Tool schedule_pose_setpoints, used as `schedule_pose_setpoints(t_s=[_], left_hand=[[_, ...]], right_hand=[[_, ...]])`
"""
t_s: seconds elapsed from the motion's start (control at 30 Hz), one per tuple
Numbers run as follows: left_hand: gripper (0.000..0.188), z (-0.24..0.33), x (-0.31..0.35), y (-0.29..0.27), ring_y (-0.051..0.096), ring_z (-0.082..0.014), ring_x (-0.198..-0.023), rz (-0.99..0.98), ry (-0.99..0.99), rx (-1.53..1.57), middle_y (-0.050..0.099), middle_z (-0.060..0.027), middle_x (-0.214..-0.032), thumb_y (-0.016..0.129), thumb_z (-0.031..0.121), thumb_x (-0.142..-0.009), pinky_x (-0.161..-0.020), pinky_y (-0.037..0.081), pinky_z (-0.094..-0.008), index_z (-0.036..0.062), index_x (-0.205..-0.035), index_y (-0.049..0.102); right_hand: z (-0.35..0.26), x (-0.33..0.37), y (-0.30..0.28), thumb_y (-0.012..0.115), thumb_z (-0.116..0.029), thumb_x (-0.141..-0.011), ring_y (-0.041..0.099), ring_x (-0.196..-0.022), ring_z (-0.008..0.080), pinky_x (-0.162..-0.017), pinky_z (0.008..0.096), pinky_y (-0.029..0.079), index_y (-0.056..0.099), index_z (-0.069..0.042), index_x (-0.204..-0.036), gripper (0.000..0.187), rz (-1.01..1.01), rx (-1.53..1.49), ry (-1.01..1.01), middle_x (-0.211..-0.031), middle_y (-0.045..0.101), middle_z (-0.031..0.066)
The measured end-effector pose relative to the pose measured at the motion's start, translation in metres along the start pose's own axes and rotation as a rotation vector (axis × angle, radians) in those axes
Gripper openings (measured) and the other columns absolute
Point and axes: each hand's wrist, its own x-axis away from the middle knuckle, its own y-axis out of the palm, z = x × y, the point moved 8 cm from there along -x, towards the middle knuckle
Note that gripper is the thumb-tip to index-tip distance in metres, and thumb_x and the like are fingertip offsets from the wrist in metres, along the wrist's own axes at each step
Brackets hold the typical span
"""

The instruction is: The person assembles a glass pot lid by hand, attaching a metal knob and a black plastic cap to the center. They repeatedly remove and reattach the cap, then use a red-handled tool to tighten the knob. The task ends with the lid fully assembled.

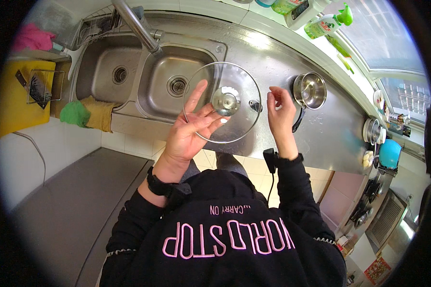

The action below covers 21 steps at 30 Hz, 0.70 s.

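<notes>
My left hand supports a round clear glass lid from below. Its fingers are spread and show through the glass, close to the metal centre of the lid. The lid hangs above the counter and partly overlaps the right sink basin. Right of the lid, my right hand is raised with its fingers loosely bent; nothing shows in it. Just beyond that hand stands a small steel saucepan with a dark handle. A small dark object shows through the lid's right side; I cannot tell what it is.
Two steel sink basins lie to the left under a faucet. Green and tan cloths drape over the sink's front edge. A yellow board stands far left. Spray and soap bottles line the back ledge; bowls sit far right.
</notes>
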Motion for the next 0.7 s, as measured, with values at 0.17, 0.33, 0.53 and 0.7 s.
schedule_pose_setpoints(t_s=[0.17, 0.33, 0.53, 0.7], left_hand=[[0.078, -0.008, 0.001, 0.016, 0.054, -0.0287, -0.133, -0.03, -0.016, -0.019, 0.056, -0.0193, -0.141, 0.053, -0.007, -0.095, -0.114, 0.042, -0.048, 0.018, -0.163, 0.022], [0.078, -0.016, 0.0, 0.028, 0.055, -0.0268, -0.131, -0.065, -0.049, -0.108, 0.054, -0.019, -0.144, 0.053, -0.003, -0.096, -0.111, 0.045, -0.0447, 0.0179, -0.163, 0.02], [0.076, -0.019, -0.003, 0.025, 0.056, -0.0299, -0.131, -0.081, -0.07, -0.066, 0.053, -0.0208, -0.145, 0.052, -0.004, -0.096, -0.112, 0.045, -0.0463, 0.0192, -0.162, 0.023], [0.075, -0.004, 0.0, 0.005, 0.057, -0.0346, -0.13, 0.008, 0.003, 0.014, 0.057, -0.0218, -0.14, 0.05, -0.008, -0.094, -0.113, 0.044, -0.0476, 0.0184, -0.161, 0.028]], right_hand=[[-0.135, 0.022, -0.022, 0.075, 0.004, -0.081, 0.066, -0.083, 0.0207, -0.071, 0.0314, 0.051, 0.068, -0.001, -0.104, 0.024, -0.274, -0.142, -0.418, -0.096, 0.069, 0.0113], [-0.167, 0.031, -0.017, 0.08, -0.005, -0.08, 0.066, -0.082, 0.0272, -0.072, 0.0362, 0.053, 0.067, -0.005, -0.115, 0.037, -0.283, 0.005, -0.44, -0.096, 0.066, 0.0118], [-0.101, 0.026, -0.041, 0.075, -0.003, -0.086, 0.065, -0.075, 0.0207, -0.069, 0.0322, 0.053, 0.066, -0.002, -0.115, 0.029, -0.178, -0.067, -0.273, -0.091, 0.067, 0.0109], [0.057, 0.003, -0.003, 0.072, -0.01, -0.087, 0.07, -0.081, 0.0304, -0.076, 0.0393, 0.056, 0.067, -0.006, -0.118, 0.031, -0.326, 0.354, 0.119, -0.09, 0.07, 0.0174]])
